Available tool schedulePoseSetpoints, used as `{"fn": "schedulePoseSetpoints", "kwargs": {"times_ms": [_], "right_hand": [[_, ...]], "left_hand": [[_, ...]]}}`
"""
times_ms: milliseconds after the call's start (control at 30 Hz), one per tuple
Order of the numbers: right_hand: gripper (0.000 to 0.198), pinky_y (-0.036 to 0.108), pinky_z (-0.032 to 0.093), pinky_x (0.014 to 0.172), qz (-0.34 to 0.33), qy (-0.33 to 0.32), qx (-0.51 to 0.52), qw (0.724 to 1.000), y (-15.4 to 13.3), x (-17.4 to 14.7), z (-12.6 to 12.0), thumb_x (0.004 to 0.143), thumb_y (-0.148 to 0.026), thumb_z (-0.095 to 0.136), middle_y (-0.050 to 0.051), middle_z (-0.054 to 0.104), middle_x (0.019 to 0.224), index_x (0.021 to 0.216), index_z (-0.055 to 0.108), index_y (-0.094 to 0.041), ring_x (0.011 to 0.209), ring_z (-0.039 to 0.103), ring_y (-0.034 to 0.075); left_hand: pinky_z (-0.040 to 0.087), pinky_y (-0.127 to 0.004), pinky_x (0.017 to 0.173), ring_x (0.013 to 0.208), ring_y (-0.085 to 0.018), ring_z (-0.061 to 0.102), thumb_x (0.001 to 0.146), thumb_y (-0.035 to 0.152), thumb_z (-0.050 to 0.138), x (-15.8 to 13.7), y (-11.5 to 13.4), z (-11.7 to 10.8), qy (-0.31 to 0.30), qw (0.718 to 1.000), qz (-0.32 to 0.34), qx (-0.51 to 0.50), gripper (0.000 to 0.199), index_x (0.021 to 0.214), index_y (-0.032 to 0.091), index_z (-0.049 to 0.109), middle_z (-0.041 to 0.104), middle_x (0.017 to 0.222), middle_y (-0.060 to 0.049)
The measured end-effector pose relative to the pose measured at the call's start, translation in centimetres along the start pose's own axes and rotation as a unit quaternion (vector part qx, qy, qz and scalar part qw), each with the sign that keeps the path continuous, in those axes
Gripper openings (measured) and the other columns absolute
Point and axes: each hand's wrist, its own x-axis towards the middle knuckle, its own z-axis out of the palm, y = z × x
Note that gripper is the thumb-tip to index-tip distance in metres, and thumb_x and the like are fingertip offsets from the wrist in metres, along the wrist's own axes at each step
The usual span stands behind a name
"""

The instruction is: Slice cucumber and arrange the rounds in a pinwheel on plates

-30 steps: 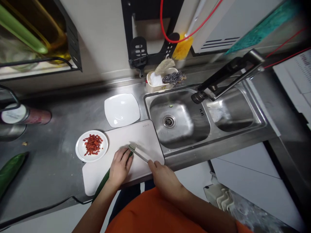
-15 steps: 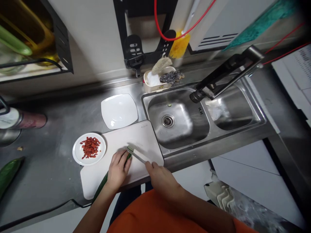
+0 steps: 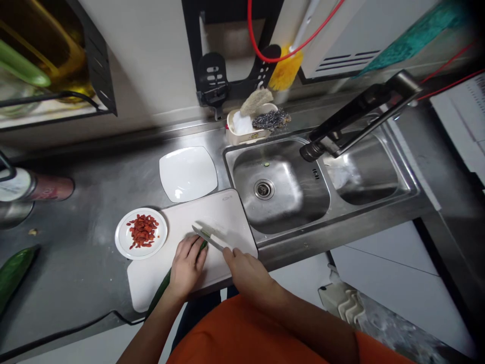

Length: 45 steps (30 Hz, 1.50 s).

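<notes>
My left hand (image 3: 188, 265) is closed around a long dark green cucumber (image 3: 161, 290), pressing it onto the white cutting board (image 3: 231, 222). Most of the cucumber's middle is hidden under that hand and wrist. In my right hand (image 3: 246, 273) is a small knife (image 3: 207, 237), gripped by its handle. Its blade lies across the cucumber's cut end, just beyond my left fingertips. A white saucer of dried red berries (image 3: 143, 231) overlaps the board's left corner. Behind the board sits a square white plate (image 3: 188, 173).
A double steel sink (image 3: 280, 212) with a black faucet (image 3: 341, 116) lies to the right. A sponge holder (image 3: 246, 136) stands behind it. Another cucumber (image 3: 17, 268) and a reddish can (image 3: 53, 187) are at the left, below a black rack (image 3: 96, 55).
The knife's tip has shifted slightly toward the back left, showing more blade past the cucumber. My left hand keeps its hold. The whole view has moved a little.
</notes>
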Motion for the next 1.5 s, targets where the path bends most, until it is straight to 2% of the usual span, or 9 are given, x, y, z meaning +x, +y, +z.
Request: {"fn": "schedulePoseSetpoints", "kwargs": {"times_ms": [400,533,733,1000,1300,1500], "right_hand": [[0.035,0.026,0.043,0.069,-0.014,0.040,0.034,0.999,0.2,2.9,2.0,0.085,-0.002,0.032,0.008,0.062,0.092,0.113,0.047,-0.017,0.081,0.062,0.018],[0.035,0.025,0.043,0.069,0.005,0.050,0.046,0.998,0.2,3.3,2.3,0.086,-0.003,0.030,0.006,0.062,0.092,0.110,0.048,-0.019,0.081,0.062,0.017],[0.035,0.025,0.042,0.065,0.025,0.045,0.036,0.998,0.4,1.7,2.0,0.085,-0.003,0.033,0.006,0.061,0.093,0.112,0.046,-0.020,0.080,0.062,0.018],[0.033,0.024,0.040,0.061,0.021,-0.023,0.033,0.999,0.5,-1.3,0.7,0.082,-0.001,0.035,0.008,0.061,0.091,0.108,0.046,-0.019,0.078,0.063,0.019],[0.035,0.025,0.041,0.060,0.016,-0.012,0.037,0.999,0.5,-1.5,0.7,0.078,0.001,0.039,0.007,0.061,0.089,0.107,0.045,-0.018,0.078,0.064,0.019],[0.029,0.026,0.043,0.062,0.012,-0.015,0.021,1.000,0.3,-1.2,0.2,0.082,-0.001,0.038,0.008,0.061,0.089,0.104,0.046,-0.017,0.080,0.064,0.021]], "left_hand": [[0.045,-0.041,0.095,0.106,-0.022,0.057,0.088,0.023,0.050,0.2,0.1,-0.2,-0.014,1.000,-0.013,-0.022,0.028,0.115,0.020,0.058,0.063,0.112,-0.009],[0.045,-0.040,0.095,0.106,-0.022,0.057,0.088,0.023,0.050,0.2,0.1,-0.2,-0.012,1.000,-0.012,-0.026,0.028,0.116,0.020,0.057,0.063,0.112,-0.009],[0.045,-0.040,0.095,0.105,-0.022,0.057,0.088,0.023,0.050,0.2,0.2,-0.4,-0.012,1.000,-0.013,-0.022,0.028,0.115,0.019,0.057,0.063,0.112,-0.009],[0.046,-0.043,0.093,0.105,-0.024,0.058,0.088,0.027,0.050,0.0,0.1,-0.2,0.003,1.000,-0.014,-0.010,0.027,0.112,0.019,0.058,0.064,0.111,-0.011],[0.046,-0.042,0.094,0.107,-0.024,0.057,0.087,0.025,0.052,-0.1,0.0,0.0,0.010,1.000,-0.006,-0.006,0.027,0.112,0.018,0.058,0.063,0.110,-0.011],[0.046,-0.042,0.093,0.105,-0.024,0.057,0.087,0.026,0.051,-0.1,-0.1,0.0,0.014,1.000,0.000,-0.002,0.026,0.112,0.019,0.058,0.063,0.110,-0.011]]}}
